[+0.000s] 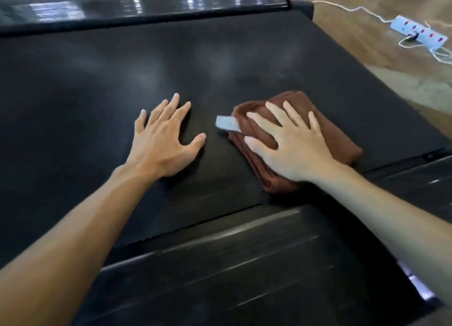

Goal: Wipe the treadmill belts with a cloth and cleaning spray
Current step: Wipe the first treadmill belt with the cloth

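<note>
- Wiping in progress, by the look of it: right hand [291, 142] lies flat on a folded brown cloth [327, 135], right of centre frame, fingers straight and spread, pressing down rather than gripping.
- Left hand [166, 139] is flat on the bare treadmill belt [97, 81], centre frame, fingers splayed, holding nothing — likely bracing. Hands are apart, a strip of belt between them.
- Cloth sits on the belt near its lower-right edge, just above the dark side rail [220, 264] crossing the lower frame.
- Handling: cloth looks like soft terry, light, several layers thick. It should bunch or unfold if pushed from one corner — a flat palm on the middle, as now, keeps the fold together. To lift it, pinch the folded edge on the left side.
- Belt looks textured and matte, so I expect some drag on the cloth; faint pale smears in the upper half suggest residue or spray there, can't tell which.
- No spray bottle in view.
- Writing: red lettering on the motor cover [146, 5], top of frame, reads roughly "Ganas KY-730" — cut off and blurred, so not certain.
- Small pale tag [226, 123] sticks out from the cloth's left edge; any print on it is unreadable.
- White power strip [420, 32] with cord lies on the floor, upper right, well apart from the belt.
</note>
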A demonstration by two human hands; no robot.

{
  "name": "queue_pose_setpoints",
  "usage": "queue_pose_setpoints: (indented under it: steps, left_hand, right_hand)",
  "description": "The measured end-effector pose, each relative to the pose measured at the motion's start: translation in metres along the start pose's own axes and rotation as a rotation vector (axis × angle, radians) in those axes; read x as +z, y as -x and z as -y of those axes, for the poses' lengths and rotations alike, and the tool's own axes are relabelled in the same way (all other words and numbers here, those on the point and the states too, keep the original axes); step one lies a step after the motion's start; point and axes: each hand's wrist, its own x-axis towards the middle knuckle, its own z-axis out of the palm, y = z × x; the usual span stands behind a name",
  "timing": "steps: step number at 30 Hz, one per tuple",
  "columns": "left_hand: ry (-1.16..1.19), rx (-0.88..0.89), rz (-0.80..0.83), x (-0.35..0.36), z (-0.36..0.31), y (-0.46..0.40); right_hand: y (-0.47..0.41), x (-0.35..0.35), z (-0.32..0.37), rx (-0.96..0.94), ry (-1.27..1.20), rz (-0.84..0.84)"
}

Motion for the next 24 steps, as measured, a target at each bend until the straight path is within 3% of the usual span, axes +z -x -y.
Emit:
queue_pose_setpoints:
  steps: [2,6,8,10,12,17,20,24]
  left_hand:
    - [0.014,-0.024,-0.022,0.000,-0.002,-0.015]
    - [0.034,-0.049,-0.040,0.006,-0.008,-0.060]
    - [0.039,-0.078,-0.033,0.009,-0.011,-0.086]
    - [0.012,-0.094,-0.032,0.009,-0.009,-0.105]
    - [-0.026,-0.119,-0.043,0.007,0.000,-0.121]
    - [-0.052,-0.142,-0.025,0.005,0.011,-0.125]
    - [-0.040,-0.153,-0.041,0.004,0.008,-0.125]
    - [-0.045,-0.162,-0.019,0.002,0.009,-0.126]
  right_hand:
    - [-0.003,0.000,-0.011,0.056,-0.004,-0.023]
    - [-0.096,-0.011,-0.007,0.245,-0.078,-0.012]
    - [-0.111,-0.012,0.004,0.139,-0.036,-0.004]
    - [-0.080,-0.004,0.010,-0.025,-0.005,-0.019]
    - [-0.044,0.003,0.000,-0.065,0.010,-0.056]
    - [-0.129,-0.010,-0.011,0.226,-0.046,-0.023]
    - [-0.156,-0.008,0.008,0.086,-0.032,-0.032]
    - [-0.114,-0.012,-0.010,-0.069,0.010,-0.001]
